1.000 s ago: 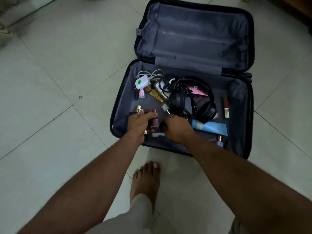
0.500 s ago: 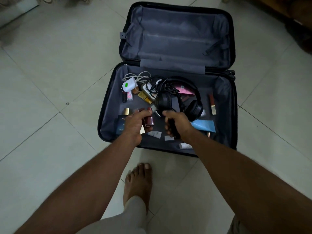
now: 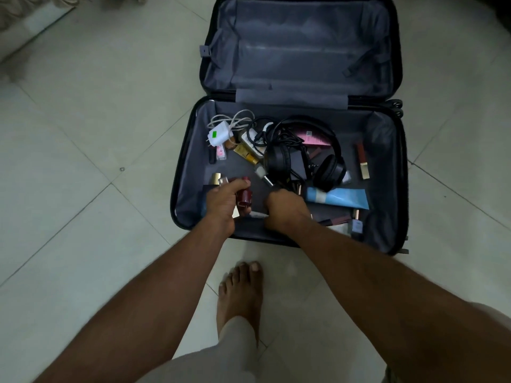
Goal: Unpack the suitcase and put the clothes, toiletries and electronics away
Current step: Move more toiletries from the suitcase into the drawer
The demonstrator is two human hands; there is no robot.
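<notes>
Suitcase (image 3: pixel 387 189) lies open flat on tiled floor (image 3: pixel 83 189), centre to upper right of frame. Lid half, upper part, shows only grey lining. Lower half holds loose items.

Left hand (image 3: pixel 221 205), lower left of that half: fingers curled round a dark red bottle (image 3: pixel 244 197); a glass-and-gold cap shows just above the knuckles.

Right hand (image 3: pixel 284 211), just right of the left one: fingers curled downward, knuckles up. What it has hold of, if anything, cannot be told; the fingertips are hidden.

Black headphones (image 3: pixel 304 158) with tangled black cable, middle of the lower half. White charger (image 3: pixel 219 135) with green sticker and coiled white cable, upper left corner of that half. Blue tube (image 3: pixel 340 199) lies just right of the right hand. Red-and-gold lipstick (image 3: pixel 362 160) near the right wall.

Bare foot (image 3: pixel 240 294) on floor, lower centre, in front of the case.
</notes>
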